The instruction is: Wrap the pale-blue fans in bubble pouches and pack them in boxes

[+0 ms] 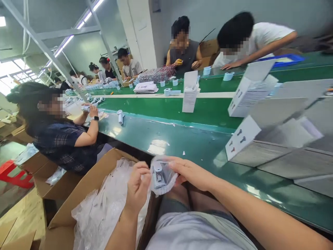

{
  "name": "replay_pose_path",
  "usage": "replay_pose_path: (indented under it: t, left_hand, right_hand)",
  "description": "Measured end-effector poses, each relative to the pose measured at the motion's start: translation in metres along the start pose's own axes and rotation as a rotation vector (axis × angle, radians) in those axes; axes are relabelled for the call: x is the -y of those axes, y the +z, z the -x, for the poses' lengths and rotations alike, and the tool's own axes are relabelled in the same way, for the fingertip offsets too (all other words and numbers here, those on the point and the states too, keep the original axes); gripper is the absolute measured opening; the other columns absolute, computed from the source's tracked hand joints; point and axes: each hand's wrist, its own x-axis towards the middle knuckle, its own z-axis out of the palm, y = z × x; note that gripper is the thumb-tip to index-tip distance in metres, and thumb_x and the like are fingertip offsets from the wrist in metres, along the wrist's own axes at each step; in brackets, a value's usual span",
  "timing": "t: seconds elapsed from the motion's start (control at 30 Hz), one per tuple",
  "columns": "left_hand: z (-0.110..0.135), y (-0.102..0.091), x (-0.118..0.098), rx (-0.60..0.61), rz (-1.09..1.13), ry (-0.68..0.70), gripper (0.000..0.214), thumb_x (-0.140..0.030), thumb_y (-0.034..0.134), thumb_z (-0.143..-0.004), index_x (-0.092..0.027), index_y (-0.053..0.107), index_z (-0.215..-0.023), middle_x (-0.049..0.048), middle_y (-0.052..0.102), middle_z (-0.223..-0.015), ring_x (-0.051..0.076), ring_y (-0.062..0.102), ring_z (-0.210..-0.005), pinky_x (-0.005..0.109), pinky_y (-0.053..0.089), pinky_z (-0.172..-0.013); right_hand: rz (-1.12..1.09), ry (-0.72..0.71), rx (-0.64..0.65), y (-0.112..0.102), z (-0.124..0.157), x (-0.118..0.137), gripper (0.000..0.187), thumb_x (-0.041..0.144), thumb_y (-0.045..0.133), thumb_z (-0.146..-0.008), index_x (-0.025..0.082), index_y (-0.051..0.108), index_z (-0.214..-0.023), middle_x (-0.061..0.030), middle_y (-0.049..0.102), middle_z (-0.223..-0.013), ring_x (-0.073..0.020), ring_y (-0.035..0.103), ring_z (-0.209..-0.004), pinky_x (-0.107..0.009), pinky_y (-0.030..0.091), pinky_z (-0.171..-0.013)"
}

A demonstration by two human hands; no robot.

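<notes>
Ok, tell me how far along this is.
Looks done: white boxes stand and lie on the belt. In hand: left hand and right hand hold a bagged part. Left: the carton looks full of bags.

green workbenches (166, 139) under ceiling strip lights (78, 26)

The clear bag (162, 177) shows a pale blue-grey part inside. The table (182, 139) is glossy dark green, with a cream stripe at twelve o'clock. White boxes (243, 137) at two o'clock bear small grey prints. The carton (85, 187) at eight o'clock is brown. A co-worker's shirt (62, 146) at ten o'clock is navy plaid; the stool (13, 175) is red.
</notes>
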Motion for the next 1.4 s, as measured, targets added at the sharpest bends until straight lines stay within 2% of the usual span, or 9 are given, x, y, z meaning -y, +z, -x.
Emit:
replay_pose_path:
  t: [0.17,0.27,0.37,0.47,0.53,0.77,0.97,1.17,1.4]
  left_hand:
    - [-0.016,0.036,0.013,0.292,-0.173,0.117,0.127,-0.052,0.093,-0.041,-0.027,0.03,-0.148,0.0189,0.044,-0.145,0.038,0.05,-0.13,0.05,0.045,-0.104]
    - [-0.033,0.062,0.011,0.269,-0.071,0.03,0.08,-0.053,0.077,-0.07,-0.024,0.047,-0.137,0.0107,0.068,-0.11,0.027,0.068,-0.097,0.038,0.055,-0.085]
    - [-0.058,0.073,-0.009,0.258,-0.068,0.094,0.039,-0.052,0.069,-0.077,-0.019,0.07,-0.098,0.0038,0.069,-0.08,0.022,0.066,-0.079,0.029,0.054,-0.072]
    - [-0.089,0.078,-0.038,0.074,-0.103,0.092,0.034,-0.05,0.071,-0.075,-0.016,0.07,-0.077,0.001,0.063,-0.066,0.017,0.059,-0.065,0.025,0.048,-0.059]
    - [-0.111,0.086,-0.059,-0.034,-0.022,0.031,0.039,-0.053,0.072,-0.072,-0.014,0.069,-0.073,0.0017,0.062,-0.064,0.015,0.056,-0.058,0.024,0.044,-0.052]
    - [-0.171,0.141,-0.134,-0.09,0.486,-0.129,0.028,-0.042,0.065,-0.072,-0.016,0.058,-0.067,-0.0001,0.061,-0.059,0.012,0.055,-0.051,0.024,0.044,-0.051]
    - [-0.191,0.168,-0.149,-0.099,0.524,0.174,0.036,-0.049,0.063,-0.08,-0.015,0.058,-0.069,0.0,0.06,-0.061,0.012,0.056,-0.052,0.025,0.047,-0.055]
    - [-0.196,0.133,-0.116,-0.007,-0.092,1.016,0.015,-0.031,0.062,-0.087,-0.017,0.067,-0.087,0.0057,0.07,-0.082,0.016,0.066,-0.077,0.03,0.053,-0.073]
    - [-0.185,0.094,-0.131,0.241,-0.392,1.233,0.01,-0.026,0.058,-0.09,-0.019,0.065,-0.091,0.0049,0.07,-0.084,0.017,0.065,-0.079,0.029,0.053,-0.073]
  right_hand:
    - [-0.119,-0.232,-0.104,0.023,-0.003,0.009,0.037,0.05,0.054,-0.085,0.016,0.065,-0.075,-0.0043,0.065,-0.077,-0.0155,0.061,-0.073,-0.029,0.055,-0.072]
    - [0.393,-0.482,-0.125,0.015,0.023,0.03,0.023,0.037,0.06,-0.084,0.018,0.063,-0.072,-0.0022,0.064,-0.072,-0.016,0.061,-0.07,-0.029,0.053,-0.072]
    - [0.923,-0.726,-0.577,-0.018,0.075,0.054,0.016,0.033,0.057,-0.091,0.02,0.066,-0.096,-0.009,0.07,-0.105,-0.0224,0.064,-0.099,-0.036,0.052,-0.092]
    - [1.247,-0.529,-1.172,-0.07,0.122,0.063,0.028,0.026,0.061,-0.09,0.016,0.064,-0.115,-0.0196,0.056,-0.134,-0.0359,0.051,-0.124,-0.054,0.045,-0.102]
    - [1.424,-0.273,-1.294,-0.105,0.137,0.06,0.037,0.016,0.065,-0.083,0.015,0.064,-0.12,-0.0237,0.042,-0.147,-0.0463,0.039,-0.132,-0.066,0.042,-0.098]
    - [1.758,-0.259,-0.893,-0.146,0.125,0.068,0.014,0.011,0.068,-0.077,0.014,0.07,-0.063,-0.014,0.046,-0.148,-0.049,0.022,-0.142,-0.075,0.013,-0.109]
    - [1.811,-0.409,-0.472,-0.116,0.087,0.064,0.011,0.018,0.062,-0.087,0.015,0.072,-0.085,-0.0149,0.069,-0.1,-0.0283,0.063,-0.098,-0.046,0.05,-0.09]
    - [1.698,-0.626,-0.498,-0.107,0.046,0.036,0.018,0.01,0.056,-0.088,0.013,0.063,-0.104,-0.0118,0.062,-0.094,-0.0211,0.061,-0.084,-0.035,0.051,-0.08]
    - [1.277,-0.809,-0.494,-0.132,0.045,0.057,0.058,0.027,0.077,-0.077,0.023,0.047,-0.127,-0.0162,0.037,-0.141,-0.0314,0.046,-0.126,-0.047,0.045,-0.102]
